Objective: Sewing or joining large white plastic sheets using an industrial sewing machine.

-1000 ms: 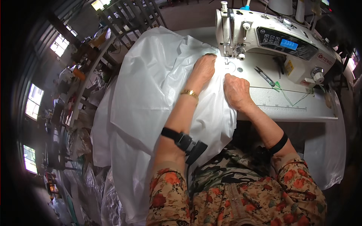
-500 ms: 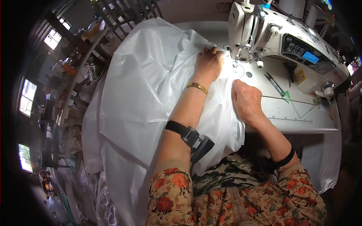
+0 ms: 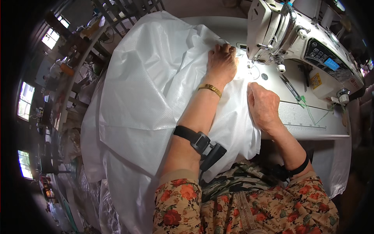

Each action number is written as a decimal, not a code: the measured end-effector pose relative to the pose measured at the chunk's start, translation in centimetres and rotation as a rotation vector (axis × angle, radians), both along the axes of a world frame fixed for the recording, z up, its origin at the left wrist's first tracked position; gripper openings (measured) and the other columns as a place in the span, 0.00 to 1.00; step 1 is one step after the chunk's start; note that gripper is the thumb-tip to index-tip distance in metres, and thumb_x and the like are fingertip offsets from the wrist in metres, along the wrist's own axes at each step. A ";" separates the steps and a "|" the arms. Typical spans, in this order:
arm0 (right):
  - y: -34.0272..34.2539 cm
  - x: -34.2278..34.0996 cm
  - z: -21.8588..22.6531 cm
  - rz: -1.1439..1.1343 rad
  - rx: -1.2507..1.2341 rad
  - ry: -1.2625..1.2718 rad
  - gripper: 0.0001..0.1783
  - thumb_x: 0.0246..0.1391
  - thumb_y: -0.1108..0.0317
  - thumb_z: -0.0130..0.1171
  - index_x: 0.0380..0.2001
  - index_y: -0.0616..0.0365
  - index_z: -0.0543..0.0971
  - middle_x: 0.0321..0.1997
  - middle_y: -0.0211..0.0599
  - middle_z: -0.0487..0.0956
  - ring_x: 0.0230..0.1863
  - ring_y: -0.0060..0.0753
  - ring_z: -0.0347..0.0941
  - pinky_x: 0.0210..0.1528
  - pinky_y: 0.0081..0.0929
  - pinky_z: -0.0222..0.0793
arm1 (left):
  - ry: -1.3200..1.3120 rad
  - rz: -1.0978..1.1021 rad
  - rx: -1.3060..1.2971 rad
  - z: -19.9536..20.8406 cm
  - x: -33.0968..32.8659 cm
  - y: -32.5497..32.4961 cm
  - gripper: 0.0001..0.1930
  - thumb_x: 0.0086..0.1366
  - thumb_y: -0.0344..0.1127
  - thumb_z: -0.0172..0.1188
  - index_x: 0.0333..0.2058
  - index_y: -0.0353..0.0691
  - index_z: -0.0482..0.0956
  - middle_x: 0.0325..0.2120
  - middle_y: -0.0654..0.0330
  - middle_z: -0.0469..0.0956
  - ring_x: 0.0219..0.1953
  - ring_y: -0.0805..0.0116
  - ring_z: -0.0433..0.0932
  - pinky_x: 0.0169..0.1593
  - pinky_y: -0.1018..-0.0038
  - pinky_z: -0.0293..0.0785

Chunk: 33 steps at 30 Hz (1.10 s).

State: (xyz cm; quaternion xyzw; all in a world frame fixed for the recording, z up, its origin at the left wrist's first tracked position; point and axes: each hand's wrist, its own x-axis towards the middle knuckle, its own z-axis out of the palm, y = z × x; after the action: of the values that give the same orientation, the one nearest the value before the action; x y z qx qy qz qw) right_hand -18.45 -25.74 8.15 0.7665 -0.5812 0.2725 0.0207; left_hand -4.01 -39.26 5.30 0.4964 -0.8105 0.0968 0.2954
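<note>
A large white woven plastic sheet [image 3: 136,85] spreads over the left of the table and hangs down over its front toward my lap. My left hand [image 3: 223,64] is closed on bunched sheet just left of the needle, its fingers curled into the folds. Below and right of the needle, my right hand [image 3: 265,104] is closed on the sheet's right edge. The white sewing machine [image 3: 269,29] stands at the upper right, and its lamp brightly lights the spot between my hands. Glare hides the exact stitching point.
Right of the needle lie thread snips [image 3: 290,87] beside tangled green thread [image 3: 309,109]. A white box-like container [image 3: 321,86] stands under the machine arm. A ruler strip [image 3: 306,127] runs along the table's front edge. Slatted wooden furniture [image 3: 124,17] stands behind the sheet.
The machine and table appear shifted slightly right in the view, together with both hands. Both hands keep their hold on the sheet, with little change between them and the needle.
</note>
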 end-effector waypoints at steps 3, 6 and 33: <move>-0.1 0.0 0.0 -0.003 -0.001 0.000 0.05 0.50 0.73 0.55 0.26 0.62 0.70 0.23 0.47 0.76 0.22 0.52 0.73 0.28 0.44 0.67 | -0.016 0.030 0.051 0.8 -0.4 -0.1 0.18 0.63 0.41 0.54 0.49 0.42 0.79 0.49 0.60 0.74 0.50 0.55 0.70 0.54 0.58 0.67; -0.3 -0.1 0.1 -0.002 0.000 0.006 0.04 0.50 0.74 0.55 0.26 0.62 0.70 0.23 0.47 0.76 0.22 0.51 0.73 0.28 0.43 0.67 | 0.033 0.018 0.071 1.0 -0.1 -0.3 0.18 0.62 0.42 0.56 0.48 0.42 0.80 0.47 0.60 0.75 0.49 0.55 0.71 0.54 0.59 0.67; 1.3 -2.2 -0.4 0.009 0.111 -0.117 0.15 0.56 0.59 0.55 0.35 0.62 0.77 0.29 0.52 0.81 0.34 0.54 0.79 0.37 0.47 0.73 | 0.664 -0.164 0.332 3.1 -1.7 27.9 0.09 0.64 0.28 0.59 0.41 0.31 0.78 0.31 0.55 0.77 0.32 0.66 0.77 0.38 0.73 0.73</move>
State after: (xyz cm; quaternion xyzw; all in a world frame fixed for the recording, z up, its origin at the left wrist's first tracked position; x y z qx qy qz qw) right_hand -20.65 -24.43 7.74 0.7518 -0.5922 0.2844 -0.0570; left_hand -5.71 -11.35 8.44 0.4753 -0.7124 -0.2259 0.4642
